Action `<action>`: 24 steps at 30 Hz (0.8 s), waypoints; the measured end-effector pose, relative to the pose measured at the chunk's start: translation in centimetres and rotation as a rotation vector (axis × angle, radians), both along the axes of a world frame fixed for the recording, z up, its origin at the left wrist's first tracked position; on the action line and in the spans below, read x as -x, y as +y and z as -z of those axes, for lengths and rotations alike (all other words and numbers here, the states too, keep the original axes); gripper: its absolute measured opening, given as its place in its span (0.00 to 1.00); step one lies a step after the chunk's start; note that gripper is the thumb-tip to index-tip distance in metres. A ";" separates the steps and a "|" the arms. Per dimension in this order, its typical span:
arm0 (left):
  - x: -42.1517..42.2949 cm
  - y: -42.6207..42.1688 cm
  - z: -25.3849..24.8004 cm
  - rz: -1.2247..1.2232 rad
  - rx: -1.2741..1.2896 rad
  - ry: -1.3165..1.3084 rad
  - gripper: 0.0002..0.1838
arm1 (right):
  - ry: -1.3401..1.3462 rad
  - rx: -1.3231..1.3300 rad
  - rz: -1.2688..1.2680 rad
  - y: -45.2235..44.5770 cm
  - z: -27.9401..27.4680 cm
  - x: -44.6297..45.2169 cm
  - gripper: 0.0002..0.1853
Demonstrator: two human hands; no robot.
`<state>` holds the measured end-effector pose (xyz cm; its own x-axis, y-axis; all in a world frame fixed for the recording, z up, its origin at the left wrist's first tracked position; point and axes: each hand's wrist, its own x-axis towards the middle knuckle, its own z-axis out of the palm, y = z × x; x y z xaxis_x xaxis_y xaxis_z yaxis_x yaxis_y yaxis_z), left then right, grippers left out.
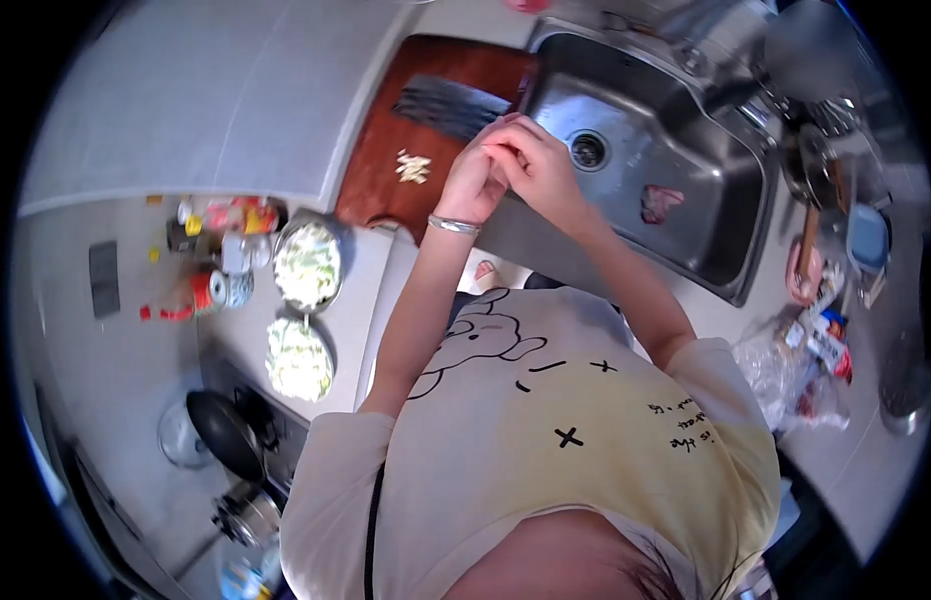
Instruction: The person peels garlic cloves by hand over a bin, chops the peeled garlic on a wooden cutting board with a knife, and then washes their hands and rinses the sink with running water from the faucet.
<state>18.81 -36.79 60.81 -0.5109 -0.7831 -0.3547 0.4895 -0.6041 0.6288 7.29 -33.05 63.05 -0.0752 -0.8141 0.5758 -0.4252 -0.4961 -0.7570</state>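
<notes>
My left hand (470, 182), with a silver bracelet at the wrist, and my right hand (538, 168) meet over the right edge of the reddish-brown cutting board (380, 130). The fingers of both are bent and pressed together. Whatever lies between them, if anything, is hidden. Just beyond the hands, a wide dark grey slab like a cleaver blade (440, 103) lies on the board, blurred. Small pale chopped pieces (412, 166) sit in a little pile on the board, left of my left hand.
Right of the board is a steel sink (675, 110) with a reddish piece like meat (660, 203) in it. Two dishes of pale green-white chopped food (307, 265) stand left. A black wok (225, 435) is lower left; plastic bags (775, 370) lie right.
</notes>
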 end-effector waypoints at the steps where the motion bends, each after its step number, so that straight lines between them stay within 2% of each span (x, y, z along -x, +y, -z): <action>1: 1.3 -0.2 -0.7 0.044 -0.054 0.052 0.20 | -0.051 -0.043 0.048 0.6 0.4 1.4 0.04; 2: 2.5 -0.2 -1.4 0.078 -0.111 0.097 0.21 | 0.004 -0.003 0.136 1.1 1.1 3.7 0.04; 3: 4.2 -0.5 -1.9 0.053 -0.122 0.140 0.26 | 0.020 -0.058 0.256 1.7 1.9 5.7 0.05; 4: 5.4 -0.8 -2.1 0.048 -0.144 0.188 0.26 | 0.037 -0.113 0.373 2.3 2.8 7.7 0.06; 6: 7.7 -1.3 -2.1 0.033 -0.190 0.288 0.27 | 0.222 -0.127 0.417 2.7 8.1 12.6 0.08; 7: 8.7 -1.6 -1.8 0.046 -0.196 0.298 0.27 | 0.314 -0.129 0.442 2.7 8.8 13.9 0.09; 10: 11.5 -1.7 -1.6 0.025 -0.242 0.331 0.28 | -0.512 -0.459 0.276 2.7 8.5 14.7 0.10; 14: 14.1 -1.7 -0.5 0.068 -0.288 0.320 0.29 | -0.695 -0.473 0.114 2.2 7.0 15.7 0.09; 18: 15.1 -2.4 -0.5 0.080 -0.317 0.285 0.29 | -0.912 -0.600 -0.118 2.0 8.9 19.7 0.07; 19: 15.4 -2.7 -0.6 0.083 -0.305 0.252 0.29 | -0.624 -0.602 -0.088 1.7 10.2 20.6 0.07; 20: 15.7 -2.9 -0.8 0.084 -0.296 0.218 0.29 | -0.038 -0.470 0.122 1.9 11.3 22.7 0.09; 22: 16.3 -3.7 -1.4 0.085 -0.271 0.149 0.28 | 1.117 -0.108 0.509 2.6 10.0 26.7 0.13; 24: 17.3 -4.7 -1.3 0.067 -0.273 0.226 0.28 | 0.544 -0.771 0.671 2.0 7.1 30.4 0.16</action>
